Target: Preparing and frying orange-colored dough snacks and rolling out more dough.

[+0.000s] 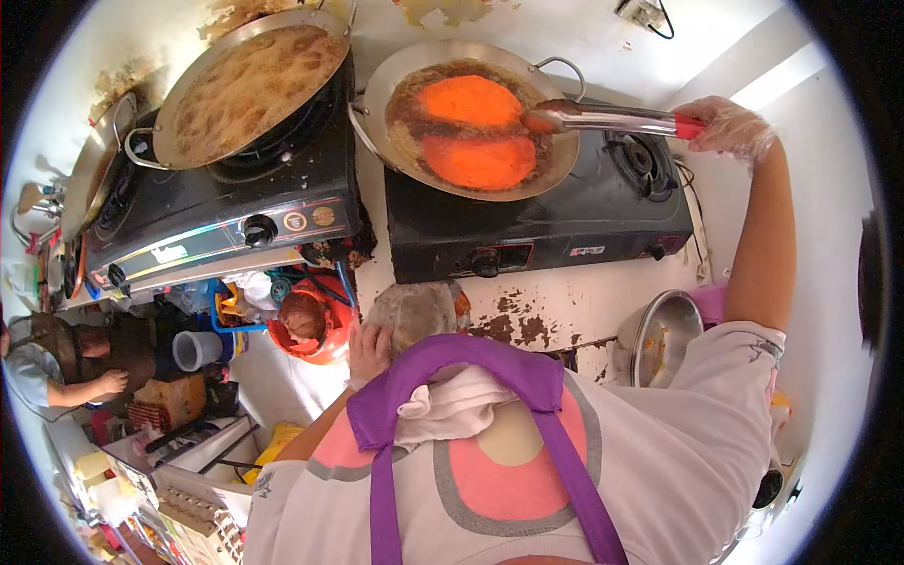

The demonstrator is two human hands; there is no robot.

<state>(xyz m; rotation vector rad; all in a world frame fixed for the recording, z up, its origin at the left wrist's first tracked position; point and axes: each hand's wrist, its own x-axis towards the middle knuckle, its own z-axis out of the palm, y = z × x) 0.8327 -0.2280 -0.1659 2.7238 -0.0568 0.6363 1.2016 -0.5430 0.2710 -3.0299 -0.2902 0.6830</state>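
Note:
Two bright orange, flat pieces of food [480,161] lie side by side in oil in a two-handled metal wok [381,78] on the right stove. My right hand [727,131], in a clear plastic glove, grips the red end of metal tongs [621,119]. The dark, coated tips of the tongs are over the wok's right part, beside the upper piece. My left hand [371,349], also gloved, is low in front of the stove, against a container wrapped in clear plastic [413,314]; whether its fingers hold it I cannot tell.
A second wok [166,106] of foaming oil stands on the left stove [212,219], with another pan [88,169] further left. A steel bowl [667,339] is at the lower right. An orange-red gas cylinder [339,328] stands below the stoves. Another person's arm [85,388] shows at far left.

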